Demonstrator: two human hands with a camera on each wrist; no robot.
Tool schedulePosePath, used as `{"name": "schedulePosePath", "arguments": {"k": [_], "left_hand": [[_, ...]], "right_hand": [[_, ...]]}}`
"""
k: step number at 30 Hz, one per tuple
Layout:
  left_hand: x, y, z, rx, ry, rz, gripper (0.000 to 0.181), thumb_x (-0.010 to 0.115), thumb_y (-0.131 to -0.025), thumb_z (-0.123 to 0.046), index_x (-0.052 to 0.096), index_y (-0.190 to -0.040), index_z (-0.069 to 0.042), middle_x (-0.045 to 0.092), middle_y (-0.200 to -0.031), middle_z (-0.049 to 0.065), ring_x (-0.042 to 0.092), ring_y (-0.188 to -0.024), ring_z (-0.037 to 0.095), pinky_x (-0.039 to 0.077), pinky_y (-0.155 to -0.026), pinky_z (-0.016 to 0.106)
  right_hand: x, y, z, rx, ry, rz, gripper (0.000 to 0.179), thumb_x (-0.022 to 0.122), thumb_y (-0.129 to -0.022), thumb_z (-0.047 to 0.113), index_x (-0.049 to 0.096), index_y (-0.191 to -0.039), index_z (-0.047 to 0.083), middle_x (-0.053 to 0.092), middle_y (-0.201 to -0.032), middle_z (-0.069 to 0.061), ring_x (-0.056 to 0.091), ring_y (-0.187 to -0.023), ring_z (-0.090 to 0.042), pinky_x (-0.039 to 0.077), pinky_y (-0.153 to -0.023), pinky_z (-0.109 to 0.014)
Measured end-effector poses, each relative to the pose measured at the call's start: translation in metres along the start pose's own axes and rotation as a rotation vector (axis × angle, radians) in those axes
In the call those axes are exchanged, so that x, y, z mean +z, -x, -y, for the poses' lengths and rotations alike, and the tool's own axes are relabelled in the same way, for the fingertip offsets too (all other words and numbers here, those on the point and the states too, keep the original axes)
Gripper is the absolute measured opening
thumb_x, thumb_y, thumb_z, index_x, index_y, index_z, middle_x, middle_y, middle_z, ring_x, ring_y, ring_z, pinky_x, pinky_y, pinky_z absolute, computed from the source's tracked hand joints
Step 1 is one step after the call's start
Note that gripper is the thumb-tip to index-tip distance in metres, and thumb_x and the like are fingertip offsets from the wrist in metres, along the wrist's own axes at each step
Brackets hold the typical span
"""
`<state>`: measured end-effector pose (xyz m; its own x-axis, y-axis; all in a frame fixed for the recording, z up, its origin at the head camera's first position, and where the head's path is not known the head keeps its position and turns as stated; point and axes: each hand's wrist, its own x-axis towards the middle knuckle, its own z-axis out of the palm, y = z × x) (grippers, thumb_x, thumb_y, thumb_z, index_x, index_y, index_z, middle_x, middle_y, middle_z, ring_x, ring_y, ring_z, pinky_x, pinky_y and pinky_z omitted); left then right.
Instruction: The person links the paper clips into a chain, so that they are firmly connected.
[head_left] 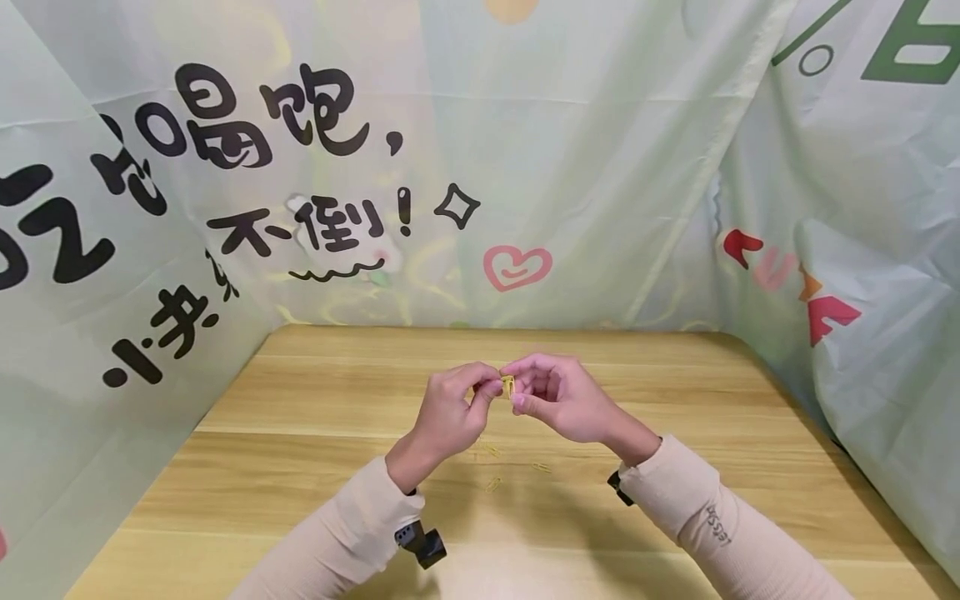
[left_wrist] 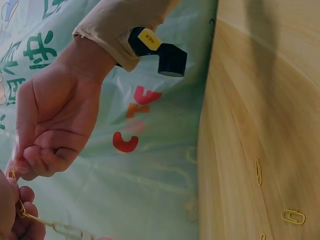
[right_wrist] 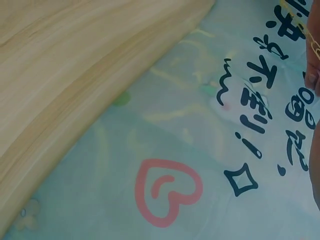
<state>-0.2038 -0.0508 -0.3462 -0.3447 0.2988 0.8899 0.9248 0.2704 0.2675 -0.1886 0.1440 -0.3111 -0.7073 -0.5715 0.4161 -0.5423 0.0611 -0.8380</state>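
Note:
Raised above the table, my left hand (head_left: 453, 408) pinches a yellow paper clip with a chain of linked paper clips (left_wrist: 52, 226) hanging from it. Facing it, my right hand (head_left: 566, 398) pinches another yellow paper clip (left_wrist: 12, 174) between thumb and fingertips, close against the left fingers. Whether these two clips are hooked together cannot be made out. In the right wrist view, only part of a hand (right_wrist: 312, 70) and some of the chain show at the right edge. Below the hands, loose paper clips (head_left: 542, 467) lie on the wooden table.
The wooden table (head_left: 337, 517) has rounded far corners. Printed cloth (head_left: 600, 167) hangs behind it and along both sides. A black wrist camera (head_left: 422, 543) is strapped to the left cuff, and another (left_wrist: 159, 52) to the right.

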Motion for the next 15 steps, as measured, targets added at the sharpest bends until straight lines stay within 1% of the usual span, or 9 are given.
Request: {"name": "schedulePosePath", "arguments": {"k": [2,5,7,8,9,11,14,15], "left_hand": [[-0.001,0.001,0.001,-0.011,0.000,-0.002,0.010,0.067,-0.088,0.001,0.062,-0.080,-0.002,0.061,-0.066,0.004,0.054,-0.055,0.011,0.046,-0.052,0.020],[-0.003,0.002,0.002,-0.020,0.006,-0.001,0.018,0.060,-0.097,-0.012,0.062,-0.081,-0.003,0.062,-0.066,0.004,0.055,-0.055,0.010,0.044,-0.052,0.018],[-0.003,0.003,0.003,-0.022,0.015,0.002,0.024,0.056,-0.100,-0.018,0.062,-0.081,-0.004,0.062,-0.067,0.003,0.055,-0.055,0.010,0.043,-0.051,0.018],[-0.003,0.003,0.003,-0.025,0.022,0.005,0.022,0.057,-0.099,-0.016,0.062,-0.081,-0.004,0.062,-0.066,0.003,0.055,-0.055,0.010,0.043,-0.051,0.018],[-0.004,0.003,0.003,-0.034,0.028,0.020,0.019,0.058,-0.098,-0.014,0.062,-0.081,-0.004,0.062,-0.066,0.002,0.056,-0.056,0.010,0.044,-0.052,0.018],[-0.005,0.003,0.001,-0.065,0.050,0.077,0.013,0.061,-0.095,-0.007,0.063,-0.083,-0.003,0.063,-0.067,0.002,0.057,-0.057,0.010,0.047,-0.054,0.019],[-0.006,0.002,-0.001,-0.128,0.089,0.162,0.002,0.064,-0.090,-0.001,0.065,-0.088,0.000,0.066,-0.073,0.003,0.062,-0.063,0.011,0.052,-0.060,0.021],[-0.006,0.002,-0.001,-0.149,0.102,0.185,0.005,0.063,-0.091,-0.003,0.066,-0.091,0.001,0.068,-0.075,0.004,0.063,-0.065,0.012,0.053,-0.062,0.022]], "right_hand": [[-0.001,0.000,-0.001,-0.016,0.016,-0.018,0.027,0.057,-0.088,-0.014,0.054,-0.114,-0.013,0.058,-0.081,-0.014,0.060,-0.069,-0.014,0.054,-0.067,-0.028],[-0.004,0.001,-0.002,-0.036,0.035,-0.062,0.024,0.053,-0.087,-0.014,0.051,-0.111,-0.012,0.057,-0.080,-0.011,0.058,-0.068,-0.015,0.053,-0.066,-0.028],[-0.006,0.001,-0.001,-0.043,0.046,-0.086,0.023,0.052,-0.087,-0.014,0.049,-0.110,-0.011,0.057,-0.080,-0.012,0.057,-0.068,-0.016,0.053,-0.065,-0.028],[-0.007,0.000,0.000,-0.046,0.056,-0.096,0.022,0.051,-0.088,-0.014,0.048,-0.109,-0.010,0.057,-0.080,-0.012,0.057,-0.067,-0.016,0.052,-0.065,-0.027],[-0.009,0.000,0.001,-0.047,0.064,-0.103,0.021,0.051,-0.088,-0.014,0.047,-0.108,-0.010,0.056,-0.080,-0.013,0.056,-0.067,-0.016,0.051,-0.063,-0.027],[-0.011,-0.002,0.004,-0.061,0.108,-0.112,0.019,0.052,-0.089,-0.013,0.048,-0.107,-0.009,0.057,-0.081,-0.013,0.056,-0.067,-0.016,0.050,-0.061,-0.026],[-0.013,-0.005,0.008,-0.089,0.223,-0.112,0.018,0.056,-0.089,-0.012,0.051,-0.104,-0.005,0.057,-0.079,-0.009,0.054,-0.063,-0.014,0.047,-0.057,-0.026],[-0.013,-0.007,0.010,-0.098,0.258,-0.103,0.018,0.057,-0.089,-0.012,0.052,-0.104,-0.003,0.058,-0.078,-0.007,0.053,-0.062,-0.013,0.046,-0.056,-0.026]]}}
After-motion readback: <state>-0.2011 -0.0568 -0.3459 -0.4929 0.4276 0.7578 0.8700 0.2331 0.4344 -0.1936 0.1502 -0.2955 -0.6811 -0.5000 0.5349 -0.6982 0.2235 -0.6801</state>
